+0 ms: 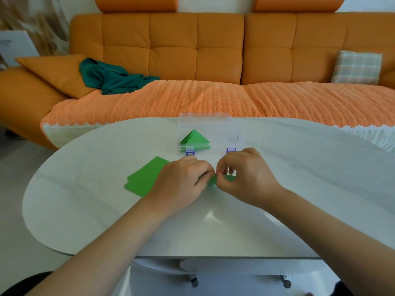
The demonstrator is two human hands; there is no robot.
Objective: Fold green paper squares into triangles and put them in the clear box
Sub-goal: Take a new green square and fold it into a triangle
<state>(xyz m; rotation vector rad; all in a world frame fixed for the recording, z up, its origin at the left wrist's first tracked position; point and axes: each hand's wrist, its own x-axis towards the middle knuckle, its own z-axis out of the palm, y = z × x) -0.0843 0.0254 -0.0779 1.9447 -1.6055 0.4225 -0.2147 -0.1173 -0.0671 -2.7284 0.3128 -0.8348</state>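
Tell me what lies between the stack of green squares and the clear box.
Only bare white table, as the head view shows. The stack of green squares sits apart from the clear box, with nothing in that gap.

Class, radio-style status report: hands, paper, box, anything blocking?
Left hand and right hand both pinch green paper, mid-fold, on table. Folded triangles in clear box. Spare squares beside left hand. Nothing blocks box.

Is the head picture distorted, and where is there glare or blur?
Head view: the wide lens curves the edge of the table and the sofa; a pale glare patch sits on the table's near part; the curtain at upper left is smeared; the clear box looks faint.
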